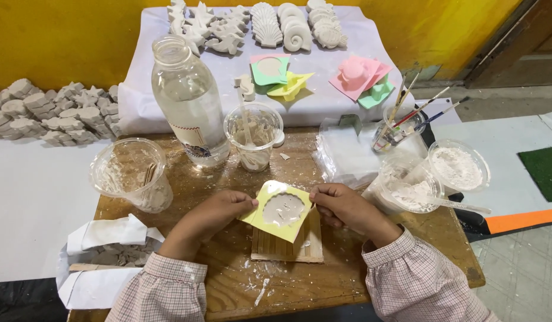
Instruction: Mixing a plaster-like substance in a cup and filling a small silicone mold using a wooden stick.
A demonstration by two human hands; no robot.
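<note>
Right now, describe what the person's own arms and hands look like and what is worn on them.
Both arms wear long sleeves in a fine pink-and-white check with buttoned cuffs at the wrists. The left hand and right hand are bare: no gloves, rings or watch visible. Fingers look uncovered too.

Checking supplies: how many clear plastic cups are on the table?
5: left cup, centre cup, brush cup, and two powder cups right. None seems hidden.

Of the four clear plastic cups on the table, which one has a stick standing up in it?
The middle cup, right of the glass bottle: a pale stick stands upright in it. The other cups lack one.
</note>
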